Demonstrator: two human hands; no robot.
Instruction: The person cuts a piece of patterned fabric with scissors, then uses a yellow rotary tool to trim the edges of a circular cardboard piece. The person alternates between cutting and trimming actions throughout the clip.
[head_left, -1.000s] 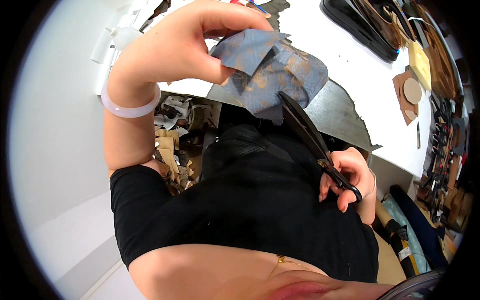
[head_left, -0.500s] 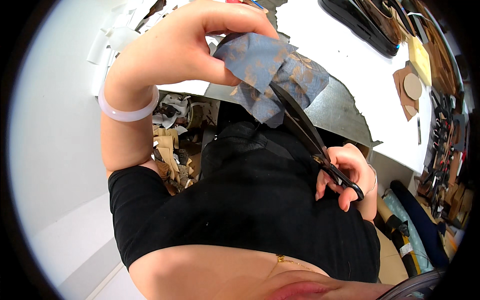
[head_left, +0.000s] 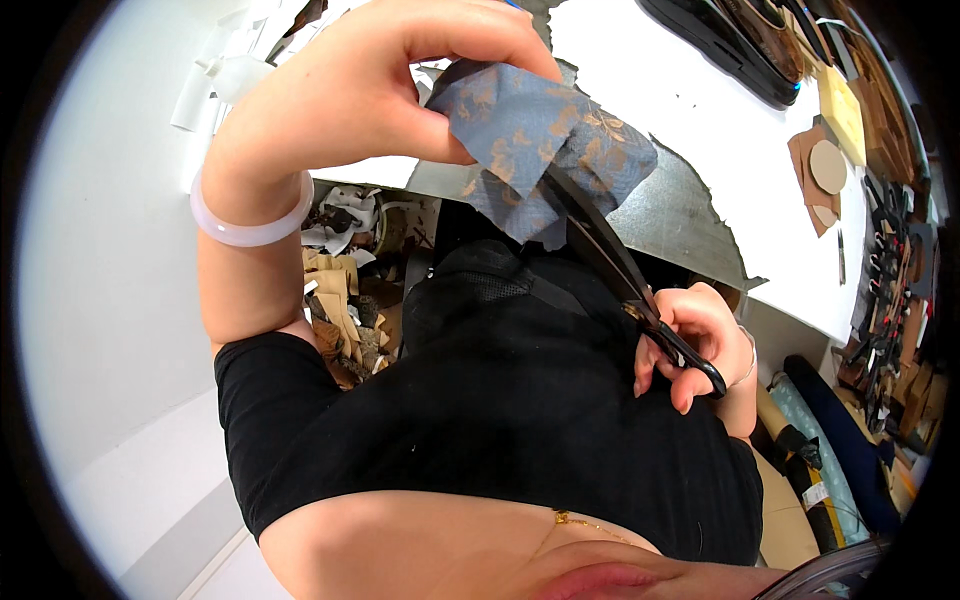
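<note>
Between the thumb and fingers of my left hand [head_left: 400,85] is a piece of blue-grey fabric [head_left: 520,125] with a golden-brown leaf pattern. It hangs in folds over the table's near edge. My right hand [head_left: 695,340] has its fingers through the handles of black scissors [head_left: 620,270]. The blades point up and to the left, slightly parted, with their tips at the fabric's lower fold. Part of the upper blade is behind or within the cloth, so I cannot tell exactly how the tips meet it.
A white table with a grey metal-like sheet [head_left: 690,220] lies ahead. Brown pieces with a beige disc [head_left: 827,167], a yellow block [head_left: 841,115] and a black device [head_left: 715,45] are at right. Scraps [head_left: 335,285] fill a space below left. Fabric rolls [head_left: 835,440] stand lower right.
The scissors' blades have closed slightly at the fabric, and the fingers of my right hand have drawn in a little. My left hand keeps its hold on the fabric, nearly still.
</note>
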